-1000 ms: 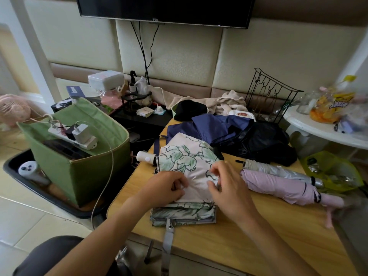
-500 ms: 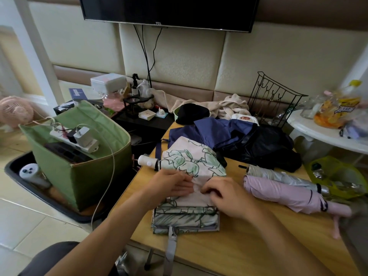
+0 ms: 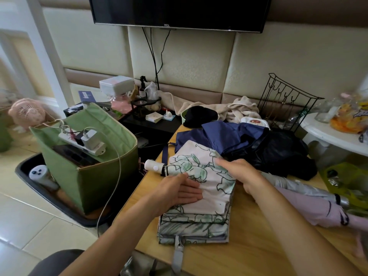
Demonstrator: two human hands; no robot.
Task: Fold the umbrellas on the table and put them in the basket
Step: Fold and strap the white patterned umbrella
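Observation:
A white umbrella with green leaf print [image 3: 211, 188] lies flattened in pleats on the wooden table [image 3: 249, 242], its white handle [image 3: 154, 166] pointing left. My left hand [image 3: 179, 191] presses flat on its left side with straight fingers. My right hand [image 3: 239, 172] rests on the upper right of the fabric, fingers extended. A navy umbrella [image 3: 225, 134] and a black one [image 3: 278, 152] lie loose behind. A silver umbrella [image 3: 298, 186] and a pink one [image 3: 312, 208] lie rolled at the right. The green fabric basket [image 3: 95, 176] stands on the floor to the left.
A power strip with chargers [image 3: 85, 140] lies across the basket's top, its cable hanging down. The basket sits in a black tray [image 3: 49, 196]. A black wire rack [image 3: 286, 102], towels, a white side table [image 3: 328, 134] and a green bin [image 3: 348, 182] crowd the back and right.
Both hands stopped pinching the fabric at the middle. The left hand now lies flat lower left, and the right hand slid up and to the right across the canopy.

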